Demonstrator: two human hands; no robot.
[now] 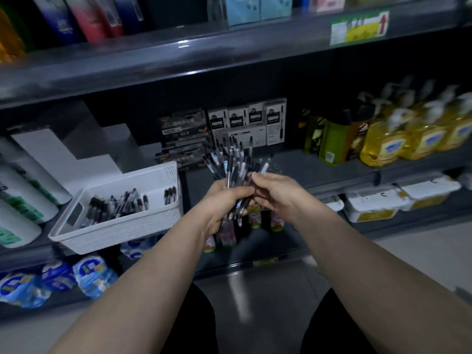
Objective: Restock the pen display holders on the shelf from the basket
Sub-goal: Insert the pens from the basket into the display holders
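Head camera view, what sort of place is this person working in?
Probably a shop aisle: dark shelving with a green shelf label on its edge, rows of identical yellow pump bottles, and boxed pens on display.

Dim aisle; dark metal shelving (pixel 178 60); glossy grey floor (pixel 268 302), light streak.

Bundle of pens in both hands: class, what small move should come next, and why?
Probably the right hand should draw one pen out of the bundle of pens and carry it to the display holders behind. The left hand grips the fanned bundle, and the right hand's fingers pinch at its edge.
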